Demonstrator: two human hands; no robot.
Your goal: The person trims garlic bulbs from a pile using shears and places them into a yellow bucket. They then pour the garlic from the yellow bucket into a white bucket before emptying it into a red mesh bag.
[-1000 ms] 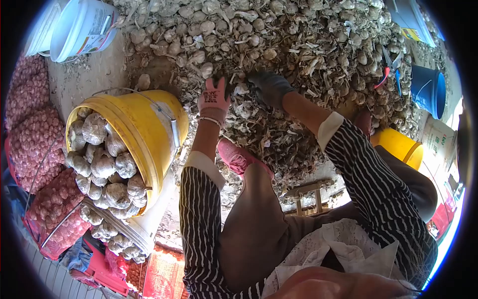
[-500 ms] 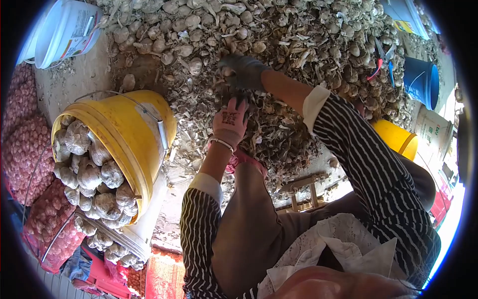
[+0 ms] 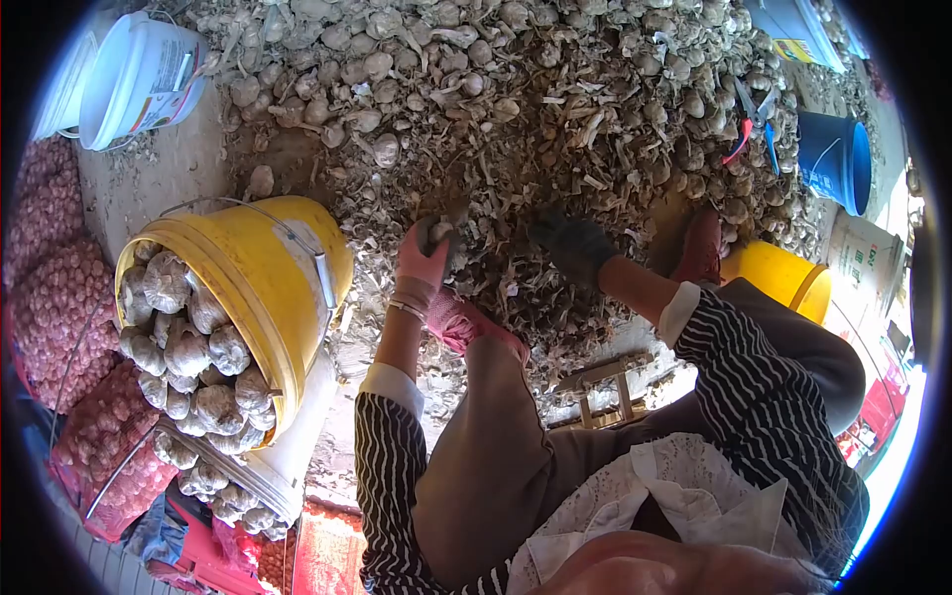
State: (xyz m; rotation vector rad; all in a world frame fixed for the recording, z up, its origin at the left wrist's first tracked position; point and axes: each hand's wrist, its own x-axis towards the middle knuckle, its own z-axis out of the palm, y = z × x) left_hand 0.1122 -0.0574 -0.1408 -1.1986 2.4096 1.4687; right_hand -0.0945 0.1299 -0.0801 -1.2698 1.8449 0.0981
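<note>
My left hand [image 3: 424, 260], in a pink glove with dark fingertips, is closed around a garlic bulb [image 3: 439, 231] above the heap of loose husks. To its right, my right hand [image 3: 577, 246], in a dark grey glove, is low over the dry garlic husks [image 3: 526, 288]. Its fingers blend into the dark husks, so I cannot make out whether they hold anything. Beyond both hands spreads a large pile of unsorted garlic bulbs [image 3: 377, 64] with dry leaves and stems. My pink shoes [image 3: 466, 322] are close below the hands.
At left, a tilted yellow bucket [image 3: 297, 258] holds several garlic bulbs [image 3: 188, 352]. Beyond it are red mesh sacks [image 3: 64, 317] and white buckets [image 3: 149, 79]. Shears with red and blue handles [image 3: 759, 124] lie on the pile at right, near a blue bucket [image 3: 833, 164] and another yellow bucket [image 3: 778, 273].
My right hand has moved back and to the right, away from the bulbs at the pile. My left hand has shifted slightly left and now holds a garlic bulb.
</note>
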